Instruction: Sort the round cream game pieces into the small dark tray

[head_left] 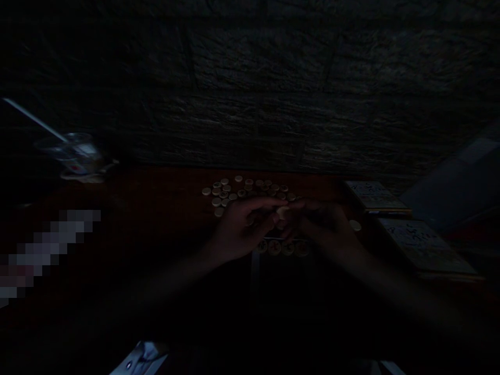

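A small round pale xiangqi piece (282,212) sits between the fingertips of both hands, above the table. My left hand (241,229) is closed, its thumb and index finger at the left side of the piece. Coming in from the other side, my right hand (328,224) has curled fingers that meet the same piece; deep shadow hides part of its grip. Just below the hands lies a row of several xiangqi pieces (274,247) with dark characters, along a thin pale edge. Behind them, many loose pieces (224,195) are scattered, some overlapping.
One more piece (354,225) lies right of my right hand. Two flat printed boxes or books (425,245) are farther right. A clear cup (80,153) with a straw stands at the far left on the reddish-brown table (156,192). A rough block wall (250,104) rises behind.
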Demonstrator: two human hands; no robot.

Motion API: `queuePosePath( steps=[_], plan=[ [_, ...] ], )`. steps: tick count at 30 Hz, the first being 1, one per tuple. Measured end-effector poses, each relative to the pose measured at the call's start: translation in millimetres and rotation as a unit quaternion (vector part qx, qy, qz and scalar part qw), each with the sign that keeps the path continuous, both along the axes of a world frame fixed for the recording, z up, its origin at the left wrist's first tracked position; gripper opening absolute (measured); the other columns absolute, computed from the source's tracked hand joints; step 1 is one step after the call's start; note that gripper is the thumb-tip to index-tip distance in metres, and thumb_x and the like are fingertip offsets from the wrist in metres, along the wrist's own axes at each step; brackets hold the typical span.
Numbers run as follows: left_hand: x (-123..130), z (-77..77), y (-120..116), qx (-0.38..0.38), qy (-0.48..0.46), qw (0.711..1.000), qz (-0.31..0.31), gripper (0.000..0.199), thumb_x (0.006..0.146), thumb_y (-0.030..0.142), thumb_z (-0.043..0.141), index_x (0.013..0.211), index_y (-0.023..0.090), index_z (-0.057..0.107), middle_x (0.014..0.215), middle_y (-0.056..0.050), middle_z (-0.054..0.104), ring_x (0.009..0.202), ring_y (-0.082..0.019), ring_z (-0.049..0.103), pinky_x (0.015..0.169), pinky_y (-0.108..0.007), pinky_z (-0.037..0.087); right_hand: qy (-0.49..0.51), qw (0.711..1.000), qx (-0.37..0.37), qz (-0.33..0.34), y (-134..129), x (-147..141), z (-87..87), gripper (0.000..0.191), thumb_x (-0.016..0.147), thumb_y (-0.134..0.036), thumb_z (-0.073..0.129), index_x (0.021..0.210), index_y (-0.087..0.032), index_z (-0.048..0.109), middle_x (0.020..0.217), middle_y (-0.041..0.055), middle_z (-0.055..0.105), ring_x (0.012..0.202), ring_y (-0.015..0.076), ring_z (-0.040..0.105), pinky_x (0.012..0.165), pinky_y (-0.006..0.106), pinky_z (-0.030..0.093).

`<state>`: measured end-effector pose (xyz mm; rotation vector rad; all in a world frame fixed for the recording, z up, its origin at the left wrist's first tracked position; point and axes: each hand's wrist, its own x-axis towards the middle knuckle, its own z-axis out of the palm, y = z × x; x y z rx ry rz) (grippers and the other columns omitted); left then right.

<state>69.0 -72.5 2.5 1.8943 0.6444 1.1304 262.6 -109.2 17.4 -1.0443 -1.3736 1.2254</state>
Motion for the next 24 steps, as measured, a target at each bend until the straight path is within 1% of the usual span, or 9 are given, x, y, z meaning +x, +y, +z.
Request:
queuePosePath(
  steps=[5, 8, 10, 13, 17, 19, 20, 22, 24],
  plan=[
    [1.4, 1.6, 0.1, 0.017, 0.0, 0.999, 0.037, 0.024, 0.09, 0.018, 0.069, 0.113, 0.018, 0.073, 0.097, -0.005, 0.081, 0.087, -0.017, 0.077, 0.077, -0.024, 0.062, -0.01, 0.999, 0.042, 0.0, 0.4, -1.1, 1.3, 0.021, 0.08, -0.038, 0.083, 0.093, -0.021, 0.081, 0.073, 0.0018, 0.078, 0.06, 0.0137, 0.072, 0.057, 0.023, 0.061],
    [3.0, 1.1, 0.7, 0.028, -0.017, 0.998, 0.059, 0.018, 0.09, 0.02, 0.071, 0.107, 0.017, 0.076, 0.097, -0.005, 0.082, 0.086, -0.017, 0.078, 0.073, -0.023, 0.062, -0.02, 0.998, 0.06, 0.002, 0.3, 0.3, -0.3, 0.019, 0.084, -0.04, 0.08, 0.092, -0.022, 0.082, 0.073, 0.0011, 0.078, 0.06, 0.0121, 0.072, 0.059, 0.021, 0.06],
    [3.4, 0.4, 0.8, 0.032, -0.026, 0.997, 0.066, 0.016, 0.09, 0.022, 0.071, 0.104, 0.017, 0.078, 0.099, -0.005, 0.082, 0.087, -0.017, 0.078, 0.074, -0.023, 0.062, -0.032, 0.997, 0.065, 0.001, 0.3, 2.0, -2.1, 0.019, 0.088, -0.041, 0.077, 0.092, -0.023, 0.082, 0.074, 0.0009, 0.078, 0.06, 0.0112, 0.071, 0.059, 0.02, 0.059],
    [2.9, -0.3, -0.3, 0.043, -0.022, 0.997, 0.054, 0.016, 0.09, 0.021, 0.072, 0.104, 0.017, 0.078, 0.1, -0.006, 0.082, 0.088, -0.017, 0.079, 0.077, -0.024, 0.063, -0.065, 0.995, 0.079, -0.013, 0.0, 3.8, -3.3, 0.02, 0.088, -0.042, 0.076, 0.087, -0.023, 0.082, 0.073, 0.001, 0.078, 0.06, 0.011, 0.071, 0.058, 0.018, 0.057],
    [2.8, -0.2, -2.6, 0.081, 0.005, 0.996, 0.032, 0.021, 0.088, 0.018, 0.072, 0.108, 0.018, 0.078, 0.104, -0.005, 0.082, 0.091, -0.018, 0.078, 0.081, -0.026, 0.063, -0.095, 0.992, 0.085, -0.021, -2.6, 2.8, 0.5, 0.025, 0.083, -0.045, 0.08, 0.08, -0.021, 0.08, 0.07, 0.0031, 0.077, 0.061, 0.0141, 0.073, 0.057, 0.02, 0.058],
    [2.8, -0.6, -3.2, 0.094, 0.006, 0.995, 0.021, 0.026, 0.086, 0.015, 0.073, 0.112, 0.017, 0.077, 0.11, -0.006, 0.081, 0.096, -0.018, 0.077, 0.085, -0.026, 0.062, -0.096, 0.993, 0.068, -0.031, -4.7, 2.1, 3.2, 0.026, 0.081, -0.047, 0.081, 0.081, -0.021, 0.079, 0.066, 0.0031, 0.076, 0.056, 0.0153, 0.072, 0.052, 0.021, 0.058],
    [2.6, -1.0, -3.1, 0.091, 0.006, 0.996, 0.011, 0.028, 0.086, 0.015, 0.073, 0.114, 0.016, 0.076, 0.11, -0.007, 0.081, 0.096, -0.018, 0.077, 0.083, -0.026, 0.062, -0.1, 0.993, 0.061, -0.032, -5.6, 2.1, 4.1, 0.027, 0.079, -0.047, 0.082, 0.082, -0.021, 0.079, 0.065, 0.0031, 0.076, 0.055, 0.0161, 0.072, 0.051, 0.022, 0.058],
    [1.5, -2.1, -2.0, 0.091, 0.002, 0.996, -0.004, 0.029, 0.087, 0.019, 0.073, 0.117, 0.015, 0.075, 0.11, -0.007, 0.081, 0.094, -0.017, 0.077, 0.082, -0.025, 0.062, -0.107, 0.992, 0.048, -0.04, -6.1, 2.6, 4.4, 0.028, 0.076, -0.048, 0.084, 0.082, -0.022, 0.079, 0.063, 0.0033, 0.075, 0.05, 0.017, 0.071, 0.042, 0.022, 0.055],
    [-0.1, -3.2, -0.2, 0.087, 0.011, 0.996, -0.015, 0.03, 0.09, 0.02, 0.071, 0.12, 0.017, 0.074, 0.112, -0.006, 0.08, 0.098, -0.017, 0.077, 0.085, -0.025, 0.061, -0.1, 0.994, 0.027, -0.043, -5.1, 3.0, 3.3, 0.026, 0.075, -0.047, 0.084, 0.083, -0.023, 0.08, 0.065, 0.0041, 0.076, 0.052, 0.0188, 0.072, 0.041, 0.022, 0.055]
  ],
)
